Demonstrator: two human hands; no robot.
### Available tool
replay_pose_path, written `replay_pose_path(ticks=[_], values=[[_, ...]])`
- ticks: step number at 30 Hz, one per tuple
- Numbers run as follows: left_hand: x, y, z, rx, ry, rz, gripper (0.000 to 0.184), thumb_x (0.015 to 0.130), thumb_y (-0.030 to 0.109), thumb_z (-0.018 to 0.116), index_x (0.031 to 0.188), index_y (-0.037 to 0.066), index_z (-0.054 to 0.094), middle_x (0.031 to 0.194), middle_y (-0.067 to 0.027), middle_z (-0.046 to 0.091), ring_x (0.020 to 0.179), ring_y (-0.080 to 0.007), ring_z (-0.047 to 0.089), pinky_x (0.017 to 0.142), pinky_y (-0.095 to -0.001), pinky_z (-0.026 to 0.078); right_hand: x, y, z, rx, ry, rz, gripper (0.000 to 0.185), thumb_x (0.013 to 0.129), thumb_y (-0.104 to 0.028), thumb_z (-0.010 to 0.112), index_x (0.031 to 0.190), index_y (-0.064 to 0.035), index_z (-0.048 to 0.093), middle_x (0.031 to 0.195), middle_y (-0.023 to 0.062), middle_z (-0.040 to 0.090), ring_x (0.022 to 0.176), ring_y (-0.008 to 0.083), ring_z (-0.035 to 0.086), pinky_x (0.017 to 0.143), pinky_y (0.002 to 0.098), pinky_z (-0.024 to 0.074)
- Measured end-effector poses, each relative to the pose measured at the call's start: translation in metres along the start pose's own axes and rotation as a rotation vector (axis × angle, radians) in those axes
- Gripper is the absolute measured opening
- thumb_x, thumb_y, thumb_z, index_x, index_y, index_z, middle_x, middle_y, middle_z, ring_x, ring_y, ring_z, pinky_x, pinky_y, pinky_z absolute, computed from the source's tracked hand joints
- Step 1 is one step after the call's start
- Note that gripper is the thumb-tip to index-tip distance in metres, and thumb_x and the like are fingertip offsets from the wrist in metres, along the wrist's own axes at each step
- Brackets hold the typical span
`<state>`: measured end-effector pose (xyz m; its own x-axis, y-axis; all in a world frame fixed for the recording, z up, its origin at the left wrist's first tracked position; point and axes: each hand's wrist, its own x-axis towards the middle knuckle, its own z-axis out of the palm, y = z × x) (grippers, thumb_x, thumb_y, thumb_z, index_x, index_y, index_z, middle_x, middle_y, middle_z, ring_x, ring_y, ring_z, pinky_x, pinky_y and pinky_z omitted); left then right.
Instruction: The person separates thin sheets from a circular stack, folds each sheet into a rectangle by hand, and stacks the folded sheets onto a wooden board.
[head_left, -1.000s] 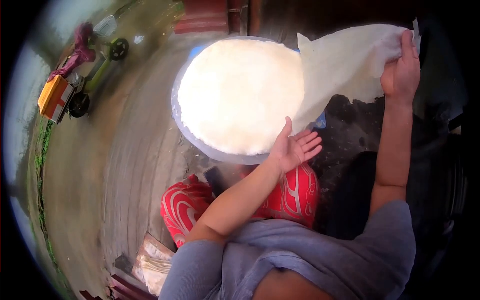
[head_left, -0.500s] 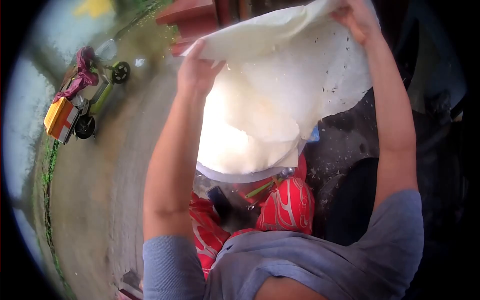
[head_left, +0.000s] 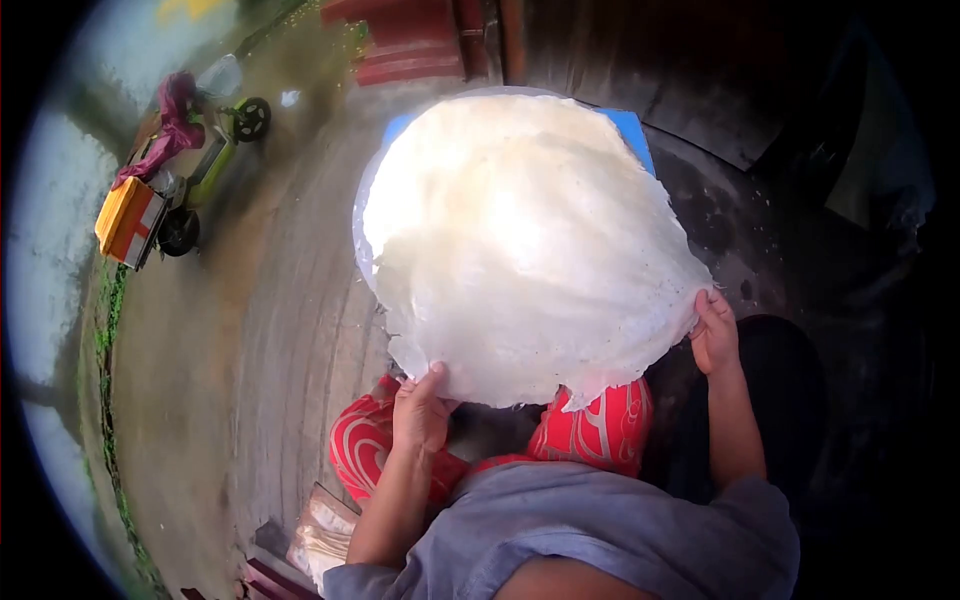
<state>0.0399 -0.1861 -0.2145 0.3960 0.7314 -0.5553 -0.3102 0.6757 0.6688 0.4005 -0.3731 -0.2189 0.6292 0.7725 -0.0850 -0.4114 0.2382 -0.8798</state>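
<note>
A large, thin, whitish sheet (head_left: 530, 270) with ragged edges lies spread in front of me, its near part reaching over my red patterned trousers. I cannot tell what it is made of. My left hand (head_left: 420, 412) pinches its near left edge between thumb and fingers. At the right edge, my right hand (head_left: 714, 335) has a similar pinch on the sheet. Beneath it, a pale round surface (head_left: 364, 225) shows as a thin rim on the left. Corners of something blue (head_left: 632, 138) stick out at the far side.
Low on the left, beside my arm, sits a stack of pale folded sheets (head_left: 325, 530). A green scooter (head_left: 205, 185) with a yellow-orange box (head_left: 130, 225) stands on the paving (head_left: 270, 330). Dark red steps (head_left: 400, 45) are at the far side.
Both hands have come down and toward me, drawing the raised edge of the sheet with them. The sheet now lies spread out, covering the phone and other items seen below it before.
</note>
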Motion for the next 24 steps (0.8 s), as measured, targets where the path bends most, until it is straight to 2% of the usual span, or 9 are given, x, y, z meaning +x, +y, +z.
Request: replay_pose_path(ticks=[8,13,16,19,20,21,22,23,24], values=[[-0.015,0.016,0.002,-0.108,0.033,-0.090,0.029,0.085,0.020,0.062,0.112,0.009,0.057,0.095,-0.0016,0.066,0.076,-0.0146,0.065,0.049,-0.0223,0.050,0.027,-0.015,0.060,0.045,-0.019,-0.032,0.026,0.097,-0.019,0.048,0.114,-0.0017,0.055,0.112,0.0077,0.062,0.102,0.0167,0.060,0.089,0.0309,0.0470],[0.092,0.066,0.011,-0.666,-0.028,-0.117,0.014,0.090,0.011,0.055,0.091,-0.003,0.057,0.081,-0.0086,0.065,0.074,-0.0203,0.066,0.069,-0.0267,0.058,0.162,-0.012,0.131,0.092,0.024,0.142,0.025,0.094,-0.021,0.052,0.114,-0.0052,0.053,0.099,0.0048,0.061,0.095,0.0184,0.061,0.080,0.0318,0.0501],[0.120,0.081,0.050,-0.593,0.172,-0.013,0.024,0.093,0.015,0.046,0.100,-0.007,0.054,0.108,-0.0173,0.058,0.104,-0.0280,0.059,0.093,-0.0415,0.051,0.214,0.012,0.158,0.156,-0.129,0.230,0.033,0.094,-0.023,0.053,0.119,-0.0020,0.050,0.103,0.0075,0.060,0.099,0.0223,0.061,0.085,0.0329,0.0495],[0.122,0.072,0.063,-0.436,0.289,0.063,0.035,0.091,0.022,0.051,0.113,-0.006,0.052,0.120,-0.0183,0.053,0.109,-0.0292,0.055,0.093,-0.0424,0.049,0.216,0.037,0.178,-0.330,-0.011,0.255,0.037,0.092,-0.023,0.054,0.125,-0.0070,0.051,0.117,0.0101,0.058,0.106,0.0267,0.058,0.089,0.0364,0.0483],[0.120,0.062,0.065,-0.437,0.295,0.067,0.035,0.091,0.022,0.051,0.113,-0.006,0.052,0.120,-0.0183,0.053,0.109,-0.0292,0.055,0.093,-0.0424,0.049,0.205,0.050,0.176,-0.799,-0.254,-0.006,0.038,0.091,-0.027,0.055,0.126,-0.0118,0.053,0.124,0.0094,0.055,0.109,0.0279,0.057,0.093,0.0393,0.0450],[0.116,0.049,0.064,0.151,0.153,0.317,0.040,0.089,0.025,0.055,0.117,-0.004,0.051,0.123,-0.0176,0.053,0.107,-0.0306,0.055,0.090,-0.0413,0.049,0.194,0.061,0.173,-1.253,-0.502,-0.287,0.039,0.090,-0.030,0.056,0.127,-0.0166,0.054,0.132,0.0087,0.051,0.113,0.0292,0.055,0.097,0.0421,0.0417],[0.115,0.039,0.060,0.745,-0.005,0.539,0.046,0.087,0.028,0.059,0.122,-0.002,0.050,0.125,-0.0169,0.053,0.106,-0.0321,0.055,0.087,-0.0403,0.049,0.183,0.067,0.172,-1.251,-0.510,-0.277,0.039,0.090,-0.030,0.056,0.127,-0.0166,0.054,0.132,0.0087,0.051,0.113,0.0292,0.055,0.097,0.0421,0.0417],[0.123,0.032,0.048,1.402,0.024,0.824,0.054,0.082,0.029,0.064,0.128,0.004,0.049,0.129,-0.0137,0.051,0.107,-0.0328,0.053,0.082,-0.0379,0.047,0.171,0.071,0.169,-1.439,-0.577,-0.634,0.036,0.089,-0.033,0.056,0.123,-0.0190,0.058,0.131,0.0082,0.052,0.115,0.0281,0.053,0.101,0.0433,0.0367],[0.119,0.030,0.052,1.652,0.016,1.065,0.057,0.079,0.031,0.066,0.128,0.007,0.050,0.133,-0.0118,0.049,0.116,-0.0333,0.046,0.085,-0.0435,0.045,0.163,0.075,0.167,-1.601,-0.630,-1.009,0.034,0.088,-0.036,0.056,0.119,-0.0214,0.061,0.130,0.0076,0.054,0.117,0.0271,0.052,0.104,0.0445,0.0316]])
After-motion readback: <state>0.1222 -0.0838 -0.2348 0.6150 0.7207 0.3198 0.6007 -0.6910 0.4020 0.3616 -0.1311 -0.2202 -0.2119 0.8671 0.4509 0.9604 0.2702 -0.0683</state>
